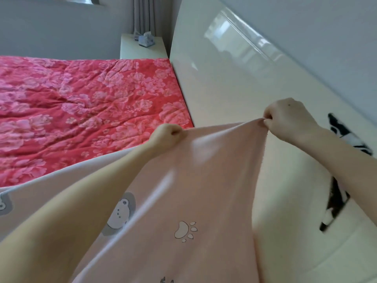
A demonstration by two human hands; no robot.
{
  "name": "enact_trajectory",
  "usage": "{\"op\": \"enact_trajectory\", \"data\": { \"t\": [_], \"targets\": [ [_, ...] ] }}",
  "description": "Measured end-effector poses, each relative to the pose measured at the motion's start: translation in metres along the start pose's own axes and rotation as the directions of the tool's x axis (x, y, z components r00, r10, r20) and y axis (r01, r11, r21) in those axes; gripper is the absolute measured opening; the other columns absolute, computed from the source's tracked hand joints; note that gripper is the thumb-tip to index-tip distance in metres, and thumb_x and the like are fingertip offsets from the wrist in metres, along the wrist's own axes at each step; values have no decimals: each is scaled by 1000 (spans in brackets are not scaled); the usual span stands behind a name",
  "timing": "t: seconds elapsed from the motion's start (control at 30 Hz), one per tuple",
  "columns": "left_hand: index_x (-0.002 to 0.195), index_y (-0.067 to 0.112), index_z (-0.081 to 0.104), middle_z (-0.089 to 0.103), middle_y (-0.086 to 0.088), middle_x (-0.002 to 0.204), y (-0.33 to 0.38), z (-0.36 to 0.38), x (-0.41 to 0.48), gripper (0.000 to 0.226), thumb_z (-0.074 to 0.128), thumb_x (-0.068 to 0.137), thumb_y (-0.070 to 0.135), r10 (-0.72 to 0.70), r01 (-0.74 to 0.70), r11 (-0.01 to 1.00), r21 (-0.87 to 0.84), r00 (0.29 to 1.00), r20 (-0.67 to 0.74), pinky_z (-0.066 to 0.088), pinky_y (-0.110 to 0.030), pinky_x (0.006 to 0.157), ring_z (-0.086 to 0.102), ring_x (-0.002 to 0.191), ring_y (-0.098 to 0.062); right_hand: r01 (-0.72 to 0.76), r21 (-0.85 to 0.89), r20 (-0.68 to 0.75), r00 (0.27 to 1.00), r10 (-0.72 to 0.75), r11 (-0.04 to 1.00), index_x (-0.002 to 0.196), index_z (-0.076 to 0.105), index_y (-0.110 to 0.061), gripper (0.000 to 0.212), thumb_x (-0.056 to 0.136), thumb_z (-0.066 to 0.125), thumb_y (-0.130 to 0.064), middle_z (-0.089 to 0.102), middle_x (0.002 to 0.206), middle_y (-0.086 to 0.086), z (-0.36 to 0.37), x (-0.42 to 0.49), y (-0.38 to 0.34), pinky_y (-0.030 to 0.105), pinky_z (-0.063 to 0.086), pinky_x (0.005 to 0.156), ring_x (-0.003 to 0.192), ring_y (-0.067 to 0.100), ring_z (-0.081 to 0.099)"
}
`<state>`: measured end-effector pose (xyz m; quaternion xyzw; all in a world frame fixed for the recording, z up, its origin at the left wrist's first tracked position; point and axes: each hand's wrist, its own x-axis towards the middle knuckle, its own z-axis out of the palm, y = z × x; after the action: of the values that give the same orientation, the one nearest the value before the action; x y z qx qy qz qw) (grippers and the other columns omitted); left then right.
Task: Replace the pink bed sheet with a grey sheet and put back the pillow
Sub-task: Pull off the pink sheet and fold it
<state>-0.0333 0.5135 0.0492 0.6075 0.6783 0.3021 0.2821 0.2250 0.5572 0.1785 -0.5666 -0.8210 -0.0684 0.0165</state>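
Head view, at the headboard end of the bed.

- Pink sheet [204,180]: held up off the bed and stretched taut between both hands. It falls away toward the camera. A paw print [184,230] and a bear print [120,213] are seen on it.
- Left grip [169,134]: fingers curled tight, the sheet's upper edge bunched in the fist, above the near edge of the bed.
- Right grip [285,117]: fingers and thumb pinched on a corner of the same edge, in front of the headboard [224,78].
- A paler strip of printed cloth is seen under the left forearm. Whether it belongs to the same sheet cannot be told.
- Red floral quilt [81,111]: laid bare across the bed, wrinkled, up against the glossy cream headboard.
- Nightstand [130,50]: at the far corner of the bed, just beside the headboard, with a small blue-grey object [145,40] on top. A curtain [142,15] hangs behind it.
- Black-and-white item [344,135]: partly hidden behind the right forearm, against the headboard. Its kind cannot be told.
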Motion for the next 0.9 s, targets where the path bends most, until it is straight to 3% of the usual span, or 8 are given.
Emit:
{"op": "enact_trajectory", "data": {
  "t": [0.13, 0.23, 0.37, 0.43, 0.5, 0.63, 0.77, 0.9],
  "targets": [
    [63, 18, 52, 47, -6, 68, 63, -18, 15, 31, 53, 93, 27, -47, 49, 999, 1, 961, -273, 28, -30, 62, 45, 73, -21, -163, -60, -145, 978, 153, 985, 84, 62, 10, 14, 78, 49, 11, 61, 88, 30, -15, 4, 12, 34, 40, 64, 84, 43, 58],
    [87, 16, 66, 67, -3, 92, 97, -20, 27, 23, 48, 94, 30, -81, 101, 994, 41, 934, -348, 37, -31, 71, 57, 89, -27, -271, 252, -266, 904, 335, 929, 89, 65, 8, 18, 82, 49, 5, 63, 90, 26, -32, 18, 16, 37, 45, 73, 91, 40, 60],
    [72, 19, 54, 65, 0, 80, 109, -20, 32, 24, 46, 93, 26, -125, 106, 992, -75, 927, -354, 34, -34, 91, 58, 91, -29, -298, 774, -145, 776, 614, 559, 64, 49, -12, 19, 81, 51, -21, 43, 66, -3, -49, 35, 23, 29, 34, 56, 73, 15, 47],
    [71, 24, 55, 61, 5, 79, 107, -23, 34, 26, 48, 95, 33, -142, 94, 981, -168, 944, -299, 24, -37, 96, 55, 96, -25, -315, 678, -201, 789, 580, 664, 74, 57, -9, 21, 85, 50, -25, 55, 76, 7, -52, 32, 23, 28, 40, 61, 77, 21, 55],
    [92, 32, 66, 61, 3, 105, 100, -25, 34, 21, 47, 95, 41, -97, 99, 995, -6, 964, -249, 22, -39, 94, 48, 108, -24, -325, 504, -315, 794, 520, 800, 91, 61, -2, 26, 93, 46, -23, 64, 98, 23, -46, 29, 22, 36, 46, 79, 95, 38, 59],
    [131, 30, 49, 47, -8, 131, 83, -20, 13, 41, 39, 96, 50, -59, 119, 949, 291, 976, -208, 21, -40, 101, 38, 123, -29, -320, 435, -331, 813, 480, 842, 99, 62, 1, 27, 95, 43, -18, 60, 107, 32, -33, 22, 12, 44, 44, 88, 104, 46, 56],
    [126, 18, 54, 53, -10, 123, 44, -25, -32, 34, 43, 98, 35, 19, 89, 956, 281, 932, -361, 30, -36, 93, 43, 116, -30, -208, 482, -330, 857, 396, 851, 96, 60, 3, 27, 94, 42, -16, 61, 103, 31, -19, 26, 12, 43, 43, 84, 99, 43, 56],
    [116, 14, 61, 58, -11, 111, 13, -24, -68, 28, 49, 96, 29, 10, 69, 974, 215, 938, -348, 32, -31, 86, 48, 106, -32, -63, 548, -342, 893, 291, 834, 95, 63, 3, 28, 95, 45, -19, 63, 97, 27, -9, 12, -6, 33, 36, 72, 92, 38, 57]
  ]
}}
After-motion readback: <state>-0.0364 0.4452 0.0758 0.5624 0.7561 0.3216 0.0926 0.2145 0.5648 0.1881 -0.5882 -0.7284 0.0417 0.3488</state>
